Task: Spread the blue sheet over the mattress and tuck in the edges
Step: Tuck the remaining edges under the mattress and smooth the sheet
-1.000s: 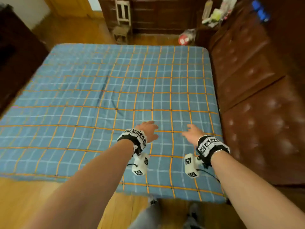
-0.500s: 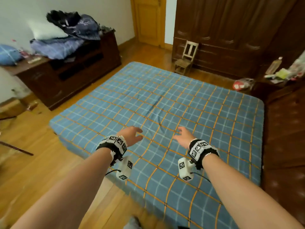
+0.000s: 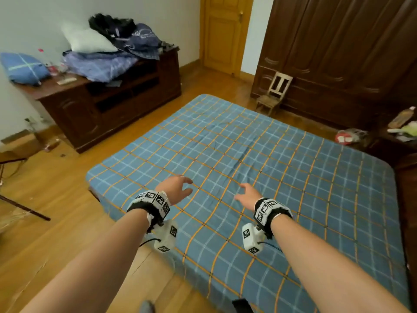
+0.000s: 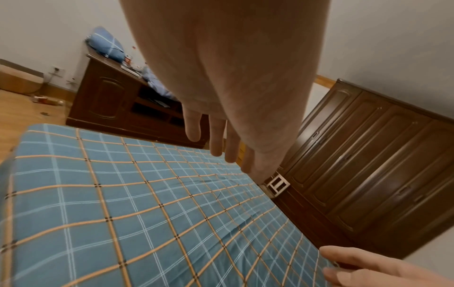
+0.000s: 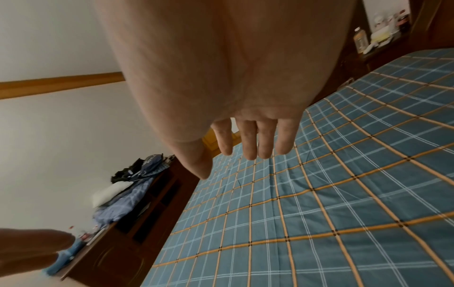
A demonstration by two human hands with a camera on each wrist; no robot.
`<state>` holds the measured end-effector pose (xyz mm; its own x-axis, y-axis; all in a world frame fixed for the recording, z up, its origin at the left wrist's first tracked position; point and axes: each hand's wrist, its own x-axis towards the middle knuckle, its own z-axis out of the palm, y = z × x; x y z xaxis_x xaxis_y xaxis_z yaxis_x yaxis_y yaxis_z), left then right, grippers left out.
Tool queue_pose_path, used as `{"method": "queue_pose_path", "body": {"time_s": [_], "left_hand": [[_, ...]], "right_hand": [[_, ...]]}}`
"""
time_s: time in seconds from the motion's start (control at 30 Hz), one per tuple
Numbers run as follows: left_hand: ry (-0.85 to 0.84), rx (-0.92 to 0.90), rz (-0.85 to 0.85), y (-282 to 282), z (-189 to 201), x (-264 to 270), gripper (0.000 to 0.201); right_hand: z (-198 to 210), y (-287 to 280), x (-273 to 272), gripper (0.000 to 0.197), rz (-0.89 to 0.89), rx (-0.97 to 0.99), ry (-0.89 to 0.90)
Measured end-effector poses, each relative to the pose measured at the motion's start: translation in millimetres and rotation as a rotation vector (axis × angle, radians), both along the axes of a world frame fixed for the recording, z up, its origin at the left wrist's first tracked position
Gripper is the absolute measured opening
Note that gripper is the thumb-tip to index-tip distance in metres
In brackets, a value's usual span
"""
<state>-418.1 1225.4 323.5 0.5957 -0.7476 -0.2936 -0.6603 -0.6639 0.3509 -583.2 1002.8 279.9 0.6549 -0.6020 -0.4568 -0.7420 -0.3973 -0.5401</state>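
The blue sheet (image 3: 259, 159) with orange and white checks lies spread flat over the whole mattress, with a few faint creases near the middle. Its near corner hangs down at the left. My left hand (image 3: 177, 187) hovers above the sheet's near left part, fingers loosely spread and holding nothing. My right hand (image 3: 247, 195) hovers beside it, also empty. In the left wrist view the left hand (image 4: 221, 139) hangs relaxed over the sheet (image 4: 135, 203). In the right wrist view the right hand (image 5: 250, 141) is straight above the sheet (image 5: 319, 194).
A dark wooden cabinet (image 3: 108, 105) piled with bedding and a pillow (image 3: 88, 40) stands left of the bed. A small wooden chair (image 3: 274, 91) and a dark wardrobe (image 3: 338, 48) are beyond the far edge. The brown headboard (image 3: 408, 199) lines the right side.
My view has swung left and up, from facing the bed's side to looking across its corner. Both hands have lifted off the sheet and stay empty.
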Motion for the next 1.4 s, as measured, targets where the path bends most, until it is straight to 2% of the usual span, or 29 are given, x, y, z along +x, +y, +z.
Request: {"method": "queue_pose_path", "body": {"time_s": [0.2,0.4,0.5,0.63,0.8,0.87,0.93,1.13,1.27,1.33,1.4], "left_hand": [[0.033,0.179,-0.174,-4.2,1.9,110.5,0.045],[0.022,0.282,-0.265,-36.3,2.1,175.1,0.047],[0.013,0.252,-0.242,-49.3,-2.7,199.1,0.046],[-0.012,0.235,-0.292,-70.8,-12.9,224.0,0.044],[-0.081,0.191,-0.417,-146.8,-48.5,252.2,0.052],[-0.096,0.194,-0.501,-192.6,-81.4,260.7,0.055],[-0.123,0.19,-0.583,-242.0,-130.3,269.4,0.057],[-0.171,0.231,-0.787,-368.2,-344.6,305.0,0.056],[-0.258,0.3,-0.957,-422.0,-456.5,328.4,0.054],[-0.233,0.294,-0.929,-426.1,-503.0,345.8,0.063],[-0.252,0.218,-0.795,-420.7,-537.5,373.4,0.077]], "right_hand": [[25.0,40.8,64.9,0.063,-0.102,-0.024,0.017],[30.2,25.6,101.6,0.056,-0.202,-0.005,0.059],[14.2,10.6,125.8,0.056,-0.233,-0.021,0.056],[-19.0,-0.1,165.4,0.061,-0.229,0.076,0.026],[-61.5,-39.0,192.0,0.065,-0.305,0.119,0.012],[-92.9,-70.9,198.6,0.067,-0.343,0.078,0.029],[-139.1,-105.8,208.7,0.067,-0.357,0.02,0.074],[-332.9,-199.5,267.0,0.07,-0.363,-0.11,0.195],[-444.5,-237.9,314.6,0.078,-0.442,-0.188,0.227],[-482.1,-244.8,331.6,0.077,-0.454,-0.195,0.289],[-503.2,-245.9,351.0,0.076,-0.441,-0.253,0.355]]}}
